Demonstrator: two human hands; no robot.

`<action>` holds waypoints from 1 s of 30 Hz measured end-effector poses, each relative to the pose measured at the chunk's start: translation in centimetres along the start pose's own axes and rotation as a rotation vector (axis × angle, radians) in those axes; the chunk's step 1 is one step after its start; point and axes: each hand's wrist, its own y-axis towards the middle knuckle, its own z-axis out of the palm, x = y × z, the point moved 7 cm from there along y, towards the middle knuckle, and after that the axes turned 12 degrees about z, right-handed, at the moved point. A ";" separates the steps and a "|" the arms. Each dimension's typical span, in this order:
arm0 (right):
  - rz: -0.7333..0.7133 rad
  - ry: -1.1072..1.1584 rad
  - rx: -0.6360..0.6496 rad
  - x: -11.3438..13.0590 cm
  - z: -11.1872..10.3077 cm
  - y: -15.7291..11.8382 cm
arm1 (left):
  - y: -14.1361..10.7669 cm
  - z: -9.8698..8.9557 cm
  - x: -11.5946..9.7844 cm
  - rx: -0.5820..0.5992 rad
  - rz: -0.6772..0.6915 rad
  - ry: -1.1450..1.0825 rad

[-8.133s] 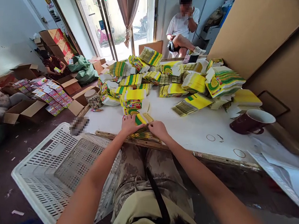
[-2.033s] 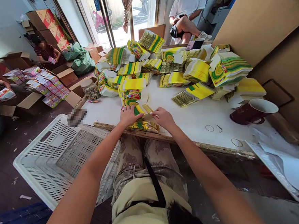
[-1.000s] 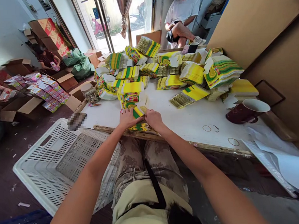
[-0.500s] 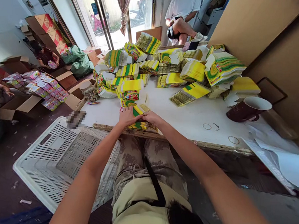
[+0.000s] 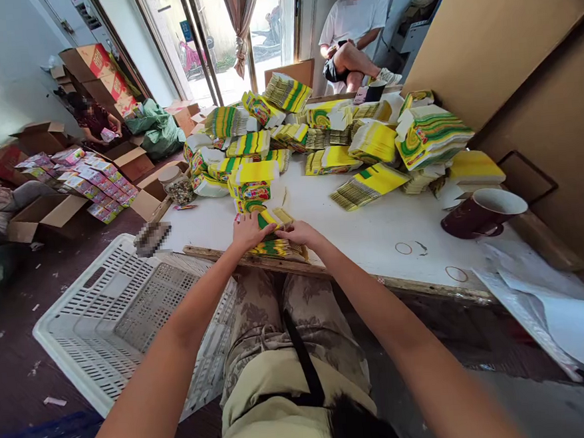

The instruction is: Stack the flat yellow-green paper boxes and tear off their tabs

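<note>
At the near edge of the table, my left hand (image 5: 250, 233) lies over a small bundle of flat yellow-and-green printed cartons (image 5: 276, 217), its thumb reaching right across them. My right hand (image 5: 300, 234) grips the near right end of this bundle, fingers bent, close to the left thumb. Below both hands, another stack of these folded cartons (image 5: 277, 248) sits at the wooden edge. A further stack of cartons (image 5: 253, 175) stands just beyond my left hand. The undersides of my fingers are hidden.
Many carton bundles (image 5: 376, 139) cover the table's far half. A dark red mug (image 5: 465, 219) stands right, and a jar (image 5: 175, 185) left. A white plastic crate (image 5: 65, 335) is at my left below the table. People sit beyond the table and at far left.
The view has shifted slightly. My right hand has moved a little down at the cartons' near end, its fingers more bent; my left hand stays on the bundle.
</note>
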 end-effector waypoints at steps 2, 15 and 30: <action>0.062 -0.136 -0.042 -0.5 -0.6 0.0 | 0.0 -0.1 -0.1 -0.002 0.000 -0.005; -0.119 -0.229 0.156 -0.8 -2.4 -2.5 | 0.5 0.2 0.3 0.070 -0.043 -0.070; -0.132 -0.437 -0.245 -0.4 -3.0 -2.9 | 0.1 0.1 -0.1 -0.001 -0.010 -0.018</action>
